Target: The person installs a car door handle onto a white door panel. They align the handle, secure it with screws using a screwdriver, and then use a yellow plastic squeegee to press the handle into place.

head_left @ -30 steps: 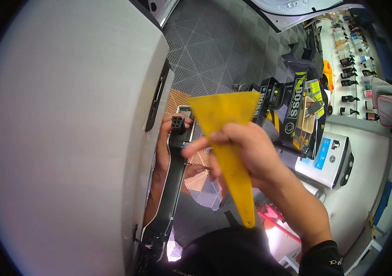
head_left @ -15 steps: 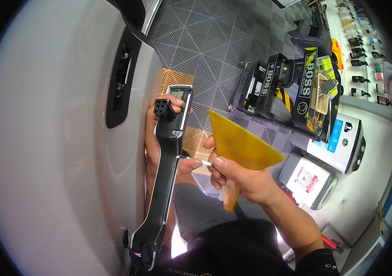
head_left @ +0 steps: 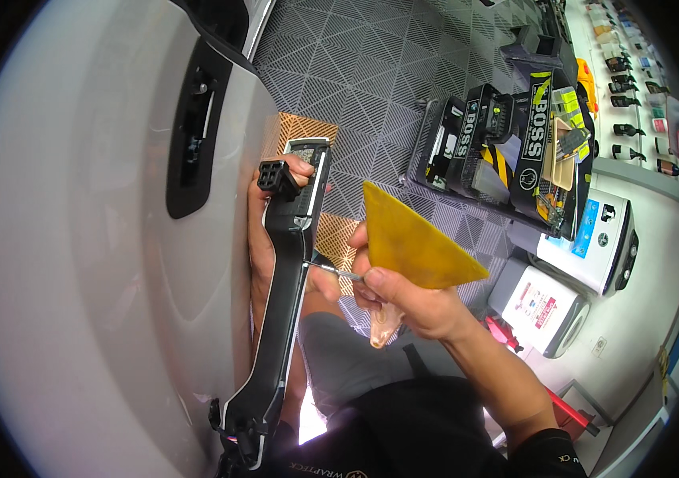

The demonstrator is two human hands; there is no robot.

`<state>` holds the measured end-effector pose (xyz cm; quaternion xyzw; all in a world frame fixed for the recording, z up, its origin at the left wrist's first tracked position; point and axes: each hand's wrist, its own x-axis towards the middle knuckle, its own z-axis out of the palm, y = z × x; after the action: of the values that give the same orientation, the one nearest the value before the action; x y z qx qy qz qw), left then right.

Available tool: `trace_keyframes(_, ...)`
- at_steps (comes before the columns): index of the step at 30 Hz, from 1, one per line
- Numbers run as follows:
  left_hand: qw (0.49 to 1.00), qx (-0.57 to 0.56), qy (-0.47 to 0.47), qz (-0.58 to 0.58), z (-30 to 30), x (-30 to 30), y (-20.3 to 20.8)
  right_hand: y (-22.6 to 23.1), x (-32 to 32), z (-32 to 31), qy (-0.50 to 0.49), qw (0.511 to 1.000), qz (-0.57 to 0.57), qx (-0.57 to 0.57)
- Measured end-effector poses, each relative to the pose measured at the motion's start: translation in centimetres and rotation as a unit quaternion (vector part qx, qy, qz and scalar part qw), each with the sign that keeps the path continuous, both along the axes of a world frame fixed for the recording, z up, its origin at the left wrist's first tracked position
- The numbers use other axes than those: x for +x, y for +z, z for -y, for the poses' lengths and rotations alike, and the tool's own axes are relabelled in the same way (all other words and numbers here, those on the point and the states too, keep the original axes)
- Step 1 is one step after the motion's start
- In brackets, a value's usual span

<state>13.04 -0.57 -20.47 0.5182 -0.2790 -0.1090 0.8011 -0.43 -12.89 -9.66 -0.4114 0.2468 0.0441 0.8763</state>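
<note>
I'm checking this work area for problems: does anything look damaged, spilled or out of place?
No spill or clear damage shows. One oddity: the long black plastic trim piece, held in the left hand, stands off the smooth pale grey car panel, with thin coloured wires exposed near its lower end.

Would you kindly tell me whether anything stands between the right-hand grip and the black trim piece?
The left thumb and a thin strip show there; the strip runs from the right-hand grip toward the black trim piece. The yellow scraper is outside that gap.
</note>
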Motion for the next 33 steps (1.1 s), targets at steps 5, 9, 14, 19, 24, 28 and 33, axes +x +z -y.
trace_keyframes(5,1.0,-0.003,-0.011,0.004,-0.2,0.0,-0.3,-0.5,-0.1,0.2,0.007,1.0,0.018,0.003)
trace_keyframes(9,0.999,-0.002,-0.013,-0.031,-0.1,-0.2,-0.1,-0.4,-0.1,0.1,0.012,1.0,0.015,-0.01)
trace_keyframes(14,0.998,-0.001,-0.028,-0.051,-0.4,-0.4,0.1,0.4,0.0,0.5,0.041,0.998,-0.04,-0.019)
trace_keyframes(19,0.998,-0.026,-0.043,-0.035,-0.3,-0.2,-0.3,1.8,0.1,0.3,0.036,0.996,-0.06,-0.054)
trace_keyframes(24,0.999,-0.024,-0.048,0.002,-0.2,0.2,-0.8,1.9,0.8,0.7,0.062,0.98,0.02,-0.188)
trace_keyframes(28,0.999,-0.008,-0.037,-0.019,-0.3,0.0,-0.7,1.6,1.2,1.8,0.09,0.959,0.058,-0.261)
trace_keyframes(33,0.999,0.011,-0.038,-0.007,-0.4,0.1,-0.8,1.8,1.8,2.6,0.12,0.951,0.056,-0.278)
